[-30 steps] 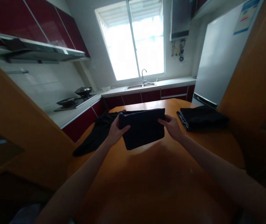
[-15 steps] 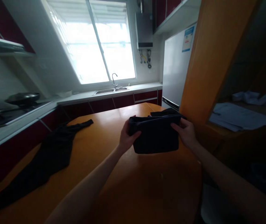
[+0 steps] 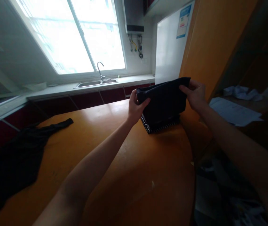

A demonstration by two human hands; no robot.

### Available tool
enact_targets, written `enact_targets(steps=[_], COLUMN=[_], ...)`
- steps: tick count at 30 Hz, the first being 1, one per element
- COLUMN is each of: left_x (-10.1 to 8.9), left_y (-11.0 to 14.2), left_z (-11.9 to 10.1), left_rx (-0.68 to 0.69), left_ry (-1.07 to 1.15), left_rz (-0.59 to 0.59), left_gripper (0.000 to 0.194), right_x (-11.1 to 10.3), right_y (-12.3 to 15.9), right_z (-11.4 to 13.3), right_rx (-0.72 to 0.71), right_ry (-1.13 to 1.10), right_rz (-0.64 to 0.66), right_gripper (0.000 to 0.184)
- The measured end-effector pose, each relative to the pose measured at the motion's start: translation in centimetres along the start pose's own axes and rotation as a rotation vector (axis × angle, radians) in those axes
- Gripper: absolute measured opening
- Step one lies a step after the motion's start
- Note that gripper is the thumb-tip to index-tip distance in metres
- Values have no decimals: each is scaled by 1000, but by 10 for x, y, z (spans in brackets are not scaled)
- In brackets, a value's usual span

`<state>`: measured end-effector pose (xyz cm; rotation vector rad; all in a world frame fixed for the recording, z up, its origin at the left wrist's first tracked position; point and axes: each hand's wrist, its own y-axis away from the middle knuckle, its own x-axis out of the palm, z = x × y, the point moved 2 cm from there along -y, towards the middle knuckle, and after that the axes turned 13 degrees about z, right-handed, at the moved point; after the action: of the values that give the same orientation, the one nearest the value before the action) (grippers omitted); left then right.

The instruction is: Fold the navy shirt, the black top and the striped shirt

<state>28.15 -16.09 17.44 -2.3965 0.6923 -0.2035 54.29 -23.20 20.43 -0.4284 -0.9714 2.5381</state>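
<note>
A folded dark cloth (image 3: 165, 101) hangs at the table's (image 3: 115, 150) far right edge, pinched at its upper left by the person's left hand (image 3: 136, 107) and upper right by the right hand (image 3: 196, 95). Directly below sits a folded stack (image 3: 163, 126); whether they touch is unclear. A dark garment (image 3: 22, 153) lies spread along the left edge.

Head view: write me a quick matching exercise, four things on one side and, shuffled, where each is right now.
Things:
1. folded dark cloth
2. black garment
3. stack with pale-stitched edges
4. tap

Places:
A. at the sink, below the window
B. spread on the left of the table
C. between the left hand and right hand
D. near the table's right edge, partly hidden

Pairs: 1-C, 2-B, 3-D, 4-A
</note>
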Motion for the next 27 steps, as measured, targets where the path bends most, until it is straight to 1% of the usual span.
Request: enact_targets(steps=[2,5,7,8,10,12,14,16,18,20,22,24,27], left_x=[4,11,13,12,10,4,-2,-9,-16,-21,-27,-31,-34], left_y=[-4,-1,-3,-5,-15,-26,-34,-36,-36,-38,-44,-53,-62], left_z=[-3,-7,-3,2,21,51,88,122,148,162,170,175,183], left_rx=[-1,-18,-54,-78,-137,-242,-425,-648,-799,-852,-863,-881,-924], left_ry=[-3,14,52,80,161,265,343,337,286,253,244,234,212], left_rz=[3,20,25,25,36,50,34,-25,-81,-102,-99,-93,-99], left_gripper=[51,53,53,52,49,46,44,42,40,39,39,38,33], right_x=[-6,-16,-20,-21,-16,-3,16,35,50,58,59,58,59], right_y=[-5,-6,-10,-14,-25,-38,-46,-48,-49,-50,-55,-62,-69], right_z=[-3,-6,-10,-15,-31,-57,-90,-121,-147,-165,-177,-183,-190], right_rx=[-15,-24,-2,29,138,303,510,704,793,822,846,879,939], right_ry=[8,-3,-31,-49,-84,-114,-110,-54,-3,27,42,57,99], right_rz=[-1,15,55,84,144,194,217,206,187,176,178,193,218], right_gripper=[32,31,32,32,32,28,21,21,29,39,45,43,35])
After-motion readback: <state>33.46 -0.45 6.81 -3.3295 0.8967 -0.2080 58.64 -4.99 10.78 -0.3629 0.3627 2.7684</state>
